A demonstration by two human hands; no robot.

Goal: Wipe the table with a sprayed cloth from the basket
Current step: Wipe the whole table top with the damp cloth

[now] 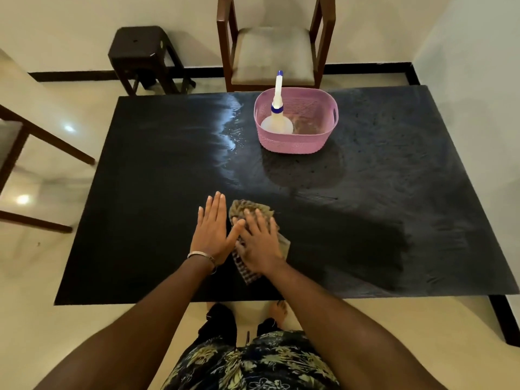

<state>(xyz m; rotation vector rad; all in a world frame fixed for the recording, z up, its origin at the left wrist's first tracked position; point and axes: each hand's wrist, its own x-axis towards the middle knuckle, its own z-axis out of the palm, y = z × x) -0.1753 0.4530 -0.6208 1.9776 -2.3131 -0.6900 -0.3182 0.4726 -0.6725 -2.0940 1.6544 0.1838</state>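
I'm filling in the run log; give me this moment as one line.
phase: wiping | right hand: flat on cloth | left hand: flat on table | spray bottle: in basket

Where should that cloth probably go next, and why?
Probably slide the checked brown cloth under the right hand away and left, toward the pale wet streak on the black table beside the pink basket; it looks unwiped.

A: How many things around the table (140, 192)?
B: On it, one basket (295, 142), one spray bottle (277, 119) inside, one cloth (247, 209), two hands. Beyond it, two chairs, one stool (140, 49).
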